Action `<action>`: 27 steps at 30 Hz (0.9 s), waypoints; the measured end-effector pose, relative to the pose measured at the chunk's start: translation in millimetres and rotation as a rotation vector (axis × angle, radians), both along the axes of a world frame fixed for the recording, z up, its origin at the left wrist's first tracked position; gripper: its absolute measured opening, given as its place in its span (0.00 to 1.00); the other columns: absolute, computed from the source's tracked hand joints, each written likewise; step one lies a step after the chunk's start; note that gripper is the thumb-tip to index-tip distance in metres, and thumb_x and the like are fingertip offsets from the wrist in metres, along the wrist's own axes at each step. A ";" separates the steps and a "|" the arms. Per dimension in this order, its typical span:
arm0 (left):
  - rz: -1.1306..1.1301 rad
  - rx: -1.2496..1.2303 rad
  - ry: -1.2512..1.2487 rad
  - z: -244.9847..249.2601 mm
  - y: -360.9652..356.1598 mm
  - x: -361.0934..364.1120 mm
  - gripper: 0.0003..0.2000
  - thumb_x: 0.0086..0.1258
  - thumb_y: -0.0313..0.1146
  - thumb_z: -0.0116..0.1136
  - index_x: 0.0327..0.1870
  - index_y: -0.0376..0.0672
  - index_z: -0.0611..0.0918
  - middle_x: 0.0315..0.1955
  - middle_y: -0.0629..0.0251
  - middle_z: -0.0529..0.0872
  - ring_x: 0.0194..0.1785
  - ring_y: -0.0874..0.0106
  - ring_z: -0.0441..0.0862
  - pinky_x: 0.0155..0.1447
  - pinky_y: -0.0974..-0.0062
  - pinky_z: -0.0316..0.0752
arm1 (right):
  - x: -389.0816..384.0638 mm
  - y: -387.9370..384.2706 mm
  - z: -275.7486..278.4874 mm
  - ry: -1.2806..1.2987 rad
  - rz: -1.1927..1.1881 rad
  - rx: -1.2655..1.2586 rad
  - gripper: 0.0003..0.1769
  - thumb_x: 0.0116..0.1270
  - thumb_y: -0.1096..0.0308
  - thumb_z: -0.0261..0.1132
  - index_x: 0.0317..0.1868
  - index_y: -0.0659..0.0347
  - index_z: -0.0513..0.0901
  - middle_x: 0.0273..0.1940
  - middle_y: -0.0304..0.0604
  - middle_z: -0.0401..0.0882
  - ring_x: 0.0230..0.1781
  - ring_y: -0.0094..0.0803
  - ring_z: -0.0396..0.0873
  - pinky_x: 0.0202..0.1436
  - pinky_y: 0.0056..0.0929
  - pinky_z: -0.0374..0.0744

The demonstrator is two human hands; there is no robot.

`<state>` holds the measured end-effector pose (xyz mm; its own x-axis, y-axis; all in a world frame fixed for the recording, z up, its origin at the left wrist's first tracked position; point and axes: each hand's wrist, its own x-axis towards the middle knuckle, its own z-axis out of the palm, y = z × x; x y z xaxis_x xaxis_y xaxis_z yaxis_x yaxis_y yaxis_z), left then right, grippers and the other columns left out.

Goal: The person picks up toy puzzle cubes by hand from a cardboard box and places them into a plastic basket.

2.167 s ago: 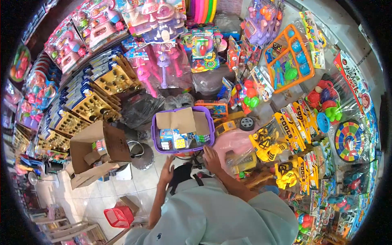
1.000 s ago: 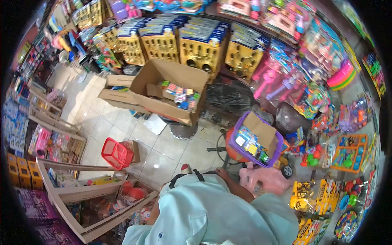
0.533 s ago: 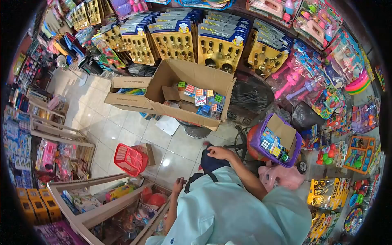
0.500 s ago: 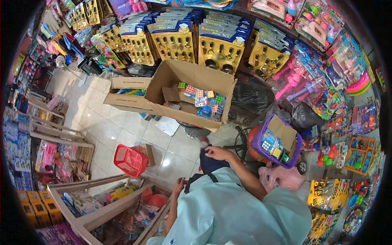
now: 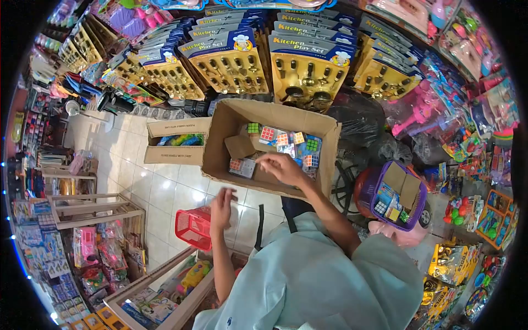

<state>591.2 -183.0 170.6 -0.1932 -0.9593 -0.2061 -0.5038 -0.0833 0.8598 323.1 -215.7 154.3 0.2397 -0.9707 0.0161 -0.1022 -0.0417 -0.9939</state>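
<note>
My right hand [image 5: 281,168] reaches over the near side of a large open cardboard box [image 5: 221,159], fingers loosely bent with nothing visible in them. Inside the box lie several puzzle cubes, among them a cube with a green face [image 5: 253,128], a red-faced cube [image 5: 267,134] and an orange-faced cube [image 5: 282,139]. A packaged cube [image 5: 242,167] rests just left of my right hand. My left hand [image 5: 222,208] is raised in front of the box's near left corner, apart from it, fingers spread and holding nothing.
Below my left hand stands a red plastic basket [image 5: 193,230]. A smaller cardboard box [image 5: 176,157] adjoins the big one. On the right is a purple basket [image 5: 422,198] with packaged cubes. Kitchen play sets [image 5: 309,71] line the back, and a wooden-framed case [image 5: 165,275] sits front left.
Both hands have risen forward from beside my body, the right over the box, the left in front of it. My view has shifted closer to the box.
</note>
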 end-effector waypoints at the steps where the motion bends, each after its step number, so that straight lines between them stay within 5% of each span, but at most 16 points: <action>1: -0.008 -0.045 -0.027 0.5 -26.0 -5.5 0.16 0.78 0.38 0.43 0.39 0.32 0.78 0.26 0.55 0.82 0.32 0.66 0.81 0.40 0.70 0.73 | -1.0 -16.6 -2.5 0.182 -0.056 -0.074 0.14 0.70 0.63 0.59 0.50 0.61 0.81 0.39 0.44 0.84 0.38 0.35 0.83 0.40 0.31 0.80; 4: -0.039 -0.184 -0.077 -23.7 -90.1 -18.5 0.15 0.76 0.36 0.44 0.39 0.31 0.77 0.28 0.47 0.81 0.34 0.52 0.80 0.43 0.64 0.73 | -17.1 -51.2 2.7 0.492 0.044 -0.056 0.19 0.70 0.57 0.59 0.52 0.62 0.80 0.44 0.49 0.83 0.44 0.43 0.82 0.47 0.39 0.79; 7: -0.042 -0.372 -0.224 -82.4 -142.3 -10.6 0.12 0.74 0.34 0.45 0.41 0.33 0.78 0.33 0.45 0.83 0.41 0.49 0.81 0.48 0.59 0.73 | -28.8 -76.8 -57.9 0.627 0.103 0.021 0.22 0.70 0.56 0.58 0.57 0.62 0.76 0.44 0.49 0.81 0.47 0.45 0.79 0.50 0.40 0.76; 8: -0.055 -0.369 -0.220 -102.0 -157.1 -8.8 0.12 0.74 0.34 0.45 0.41 0.33 0.78 0.33 0.45 0.83 0.41 0.49 0.81 0.48 0.59 0.73 | -31.8 -84.0 -84.7 0.681 0.118 0.040 0.25 0.70 0.54 0.58 0.59 0.63 0.75 0.51 0.53 0.78 0.54 0.49 0.76 0.55 0.43 0.74; 10: -0.075 0.035 -0.425 -145.2 -182.8 3.1 0.10 0.69 0.29 0.46 0.43 0.34 0.79 0.38 0.42 0.83 0.48 0.49 0.81 0.51 0.57 0.73 | -38.4 -88.5 -103.9 0.766 0.047 0.122 0.26 0.69 0.54 0.58 0.61 0.62 0.73 0.54 0.54 0.75 0.57 0.50 0.72 0.58 0.44 0.72; 15: -0.142 0.177 -0.207 -274.4 -220.5 27.9 0.14 0.58 0.24 0.49 0.46 0.36 0.80 0.42 0.41 0.83 0.52 0.51 0.80 0.55 0.61 0.73 | -33.7 -83.6 -135.9 0.911 -0.131 0.381 0.34 0.65 0.49 0.62 0.68 0.55 0.68 0.66 0.56 0.63 0.70 0.54 0.56 0.68 0.50 0.65; 17: -0.078 0.278 -0.033 -278.8 -231.9 16.6 0.16 0.55 0.23 0.51 0.47 0.37 0.81 0.44 0.42 0.83 0.54 0.52 0.80 0.57 0.62 0.72 | -31.1 -82.3 -150.1 0.926 -0.139 0.412 0.36 0.63 0.49 0.63 0.69 0.52 0.66 0.69 0.54 0.57 0.71 0.55 0.53 0.69 0.50 0.64; 19: -0.345 0.099 -0.015 -257.3 -236.5 -0.1 0.19 0.53 0.22 0.53 0.49 0.36 0.80 0.51 0.44 0.81 0.58 0.54 0.77 0.60 0.65 0.71 | -26.7 -79.2 -158.4 0.986 -0.146 0.380 0.37 0.63 0.49 0.63 0.69 0.51 0.65 0.71 0.51 0.53 0.71 0.55 0.53 0.68 0.50 0.66; 21: -0.368 0.073 0.014 -255.7 -234.0 -18.1 0.23 0.51 0.23 0.57 0.53 0.36 0.77 0.54 0.45 0.79 0.60 0.54 0.76 0.61 0.65 0.70 | -23.4 -76.8 -159.8 1.052 -0.186 0.350 0.38 0.60 0.54 0.66 0.69 0.52 0.65 0.69 0.49 0.53 0.69 0.54 0.55 0.62 0.50 0.72; 24: -0.372 0.108 0.030 -257.1 -229.1 -42.7 0.34 0.47 0.25 0.64 0.62 0.37 0.69 0.58 0.47 0.76 0.62 0.54 0.74 0.62 0.65 0.69 | -23.0 -72.5 -160.4 1.052 -0.321 0.243 0.44 0.50 0.71 0.70 0.69 0.53 0.64 0.60 0.50 0.62 0.60 0.52 0.65 0.49 0.47 0.80; 27: -0.288 0.087 -0.021 -241.5 -217.0 -59.4 0.45 0.42 0.30 0.74 0.65 0.41 0.61 0.56 0.46 0.74 0.58 0.48 0.74 0.61 0.61 0.70 | -18.5 -76.0 -174.7 1.196 -0.341 0.256 0.45 0.49 0.73 0.70 0.70 0.52 0.63 0.57 0.51 0.65 0.58 0.51 0.67 0.49 0.45 0.80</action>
